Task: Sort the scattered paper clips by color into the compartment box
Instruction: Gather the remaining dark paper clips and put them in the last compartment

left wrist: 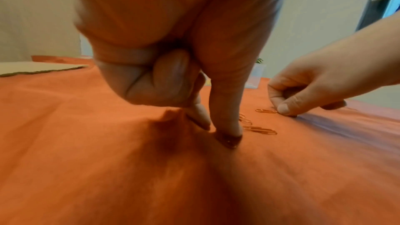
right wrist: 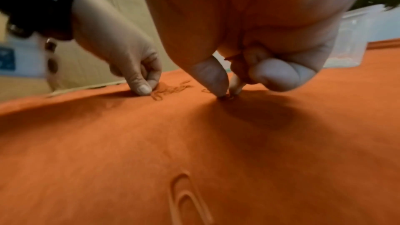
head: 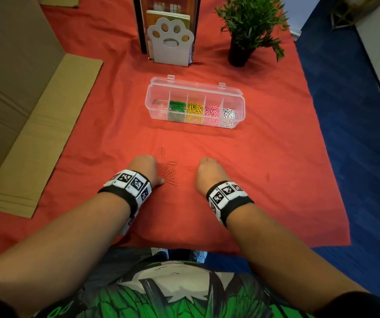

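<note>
**Q:** Pinching at the cloth — what are both hands doing?

**A:** The left hand (head: 145, 167) has thumb and forefinger pressed together on the orange cloth (head: 264, 152) covering the desk, its other fingers curled in; whether a clip sits between the tips cannot be told. The right hand (head: 208, 172) pinches at the cloth too, with something orange at its fingertips (right wrist: 218, 81), though a firm hold on a clip cannot be confirmed.

**Q:** Where are the loose clips?

**A:** A small cluster of orange paper clips (head: 170, 172) lies between the two hands, one single clip (head: 190, 169) just beside the right hand, another (head: 162, 152) a little beyond the cluster, and one (head: 268, 176) well off to the right.

**Q:** And the box?

**A:** The clear compartment box (head: 159, 88) sits open farther back. Its compartments hold green clips (head: 177, 106), yellow clips (head: 194, 109), pink clips (head: 212, 110) and white clips (head: 228, 113), left to right. Behind it stand a paw-shaped holder (head: 170, 42) and a potted plant (head: 251, 21); cardboard (head: 35, 134) lies to the left.
</note>
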Demonstrator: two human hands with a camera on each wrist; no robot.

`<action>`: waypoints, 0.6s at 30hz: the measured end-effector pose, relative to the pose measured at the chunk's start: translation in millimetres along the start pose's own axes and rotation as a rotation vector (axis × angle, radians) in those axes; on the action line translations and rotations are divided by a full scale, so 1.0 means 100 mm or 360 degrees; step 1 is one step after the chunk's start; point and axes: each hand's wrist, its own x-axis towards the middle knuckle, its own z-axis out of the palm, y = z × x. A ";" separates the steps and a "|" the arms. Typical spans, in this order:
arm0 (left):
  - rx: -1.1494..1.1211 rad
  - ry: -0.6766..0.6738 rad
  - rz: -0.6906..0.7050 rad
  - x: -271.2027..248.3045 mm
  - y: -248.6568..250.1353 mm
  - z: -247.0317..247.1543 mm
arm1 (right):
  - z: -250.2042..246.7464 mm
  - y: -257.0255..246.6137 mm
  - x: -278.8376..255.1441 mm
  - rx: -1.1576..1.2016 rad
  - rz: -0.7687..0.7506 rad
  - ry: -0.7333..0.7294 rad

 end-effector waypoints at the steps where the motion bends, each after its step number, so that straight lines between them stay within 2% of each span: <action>1: 0.0041 0.0004 0.0011 0.01 0.00 0.01 | 0.00 -0.01 0.00 -0.0027 -0.0003 -0.0015; 7: 0.0063 -0.0118 0.0066 -0.03 0.04 -0.02 | -0.05 0.04 0.06 0.0187 0.0026 -0.0244; 9: -0.0128 -0.0171 0.0061 -0.03 0.04 -0.04 | -0.11 0.04 0.07 0.0528 0.0048 -0.0294; 11: -0.0630 -0.0272 0.0007 -0.04 0.05 -0.07 | -0.15 0.06 0.07 0.1345 0.0213 -0.0361; 12: -0.1014 -0.0367 -0.0034 -0.05 0.06 -0.10 | -0.17 0.08 0.06 0.1808 0.0308 -0.0384; 14: -0.1892 -0.0620 -0.0117 -0.09 0.07 -0.14 | -0.22 0.12 0.02 0.2539 0.0318 -0.0389; 16: -0.2527 -0.0891 -0.0059 -0.14 0.06 -0.24 | -0.28 0.15 -0.02 0.2921 0.0230 -0.0381; 18: -0.2786 -0.0986 0.0070 -0.15 0.05 -0.32 | -0.30 0.19 -0.03 0.3090 0.0179 -0.0374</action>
